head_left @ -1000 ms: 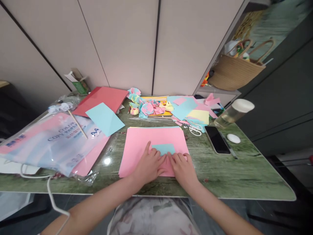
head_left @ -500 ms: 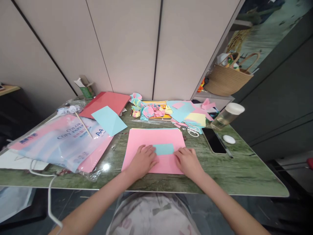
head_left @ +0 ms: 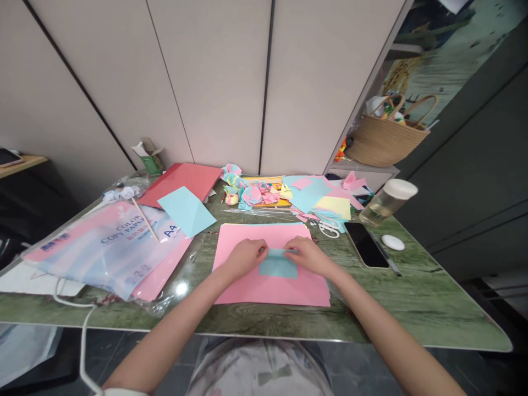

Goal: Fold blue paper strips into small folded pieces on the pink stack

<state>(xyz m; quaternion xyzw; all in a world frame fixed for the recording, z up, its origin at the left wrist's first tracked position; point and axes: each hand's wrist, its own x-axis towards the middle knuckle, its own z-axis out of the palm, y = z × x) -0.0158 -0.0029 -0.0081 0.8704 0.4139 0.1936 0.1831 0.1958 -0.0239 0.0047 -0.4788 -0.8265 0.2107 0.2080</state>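
Note:
A small light-blue sheet of paper (head_left: pixel 278 267) lies over a stack of pink paper (head_left: pixel 272 292) in front of me. Its far edge is raised or folded over between my hands. My left hand (head_left: pixel 247 257) pinches the far left corner with thumb and finger. At the far right corner, my right hand (head_left: pixel 308 256) grips the same edge. Beyond the stack sit crumpled paper flowers (head_left: pixel 252 194) in pink, blue and yellow, with thin wires (head_left: pixel 258 211) before them.
White-handled scissors (head_left: pixel 330 228), a phone (head_left: pixel 367 245), a white oval object (head_left: pixel 392 242) and a lidded bottle (head_left: pixel 390 202) are on the right. To the left lie a copy-paper bag (head_left: pixel 119 242), a red folder (head_left: pixel 185 179) and a loose blue sheet (head_left: pixel 187 212).
Both hands have moved from the sides of the small blue paper to its far corners, and their fingers have closed on it. The far edge is now lifted or folded.

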